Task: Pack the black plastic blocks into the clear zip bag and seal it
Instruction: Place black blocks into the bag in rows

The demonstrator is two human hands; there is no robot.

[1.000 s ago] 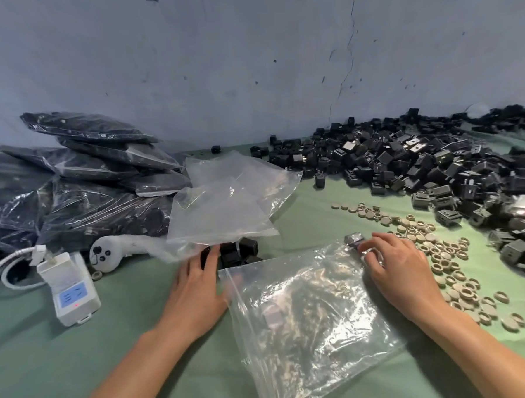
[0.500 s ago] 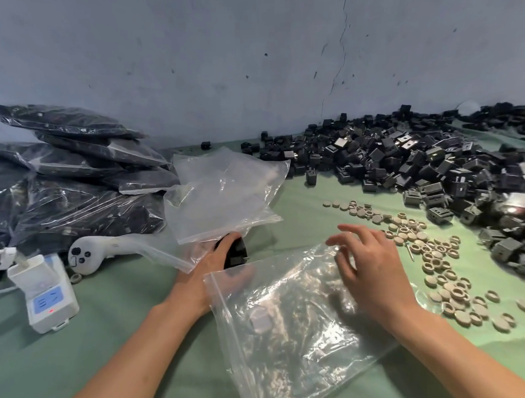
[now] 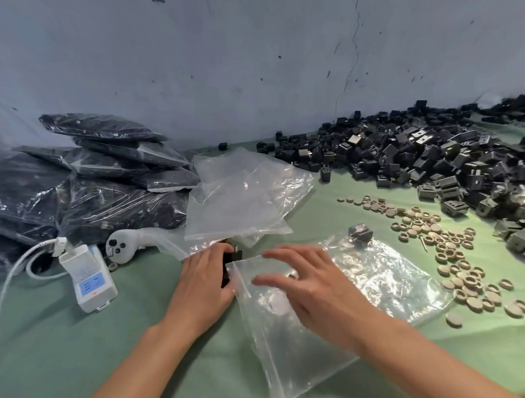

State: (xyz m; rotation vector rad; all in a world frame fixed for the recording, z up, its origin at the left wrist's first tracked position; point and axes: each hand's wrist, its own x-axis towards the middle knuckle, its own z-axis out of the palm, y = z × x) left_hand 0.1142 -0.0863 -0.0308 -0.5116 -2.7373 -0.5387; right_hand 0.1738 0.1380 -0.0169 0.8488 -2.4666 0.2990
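Note:
A clear zip bag (image 3: 381, 287) lies flat on the green cloth in front of me, its mouth toward the left. My left hand (image 3: 203, 288) grips a small stack of black plastic blocks (image 3: 232, 259) right at the bag's left edge. My right hand (image 3: 308, 284) hovers over the bag with fingers spread and straight, reaching left toward the mouth. One grey block (image 3: 360, 234) sits at the bag's far corner. A large heap of loose black blocks (image 3: 429, 156) covers the right back of the table.
Filled bags of blocks (image 3: 102, 189) are stacked at the left. Spare empty clear bags (image 3: 243, 196) lie behind my hands. A white device (image 3: 89, 276) with a cable and a white controller (image 3: 122, 248) sit at left. Several tan rings and discs (image 3: 446, 250) scatter at right.
My left hand closed round the blocks and drew them to the bag's left edge. My right hand let go of the bag's far corner and swept left across the bag.

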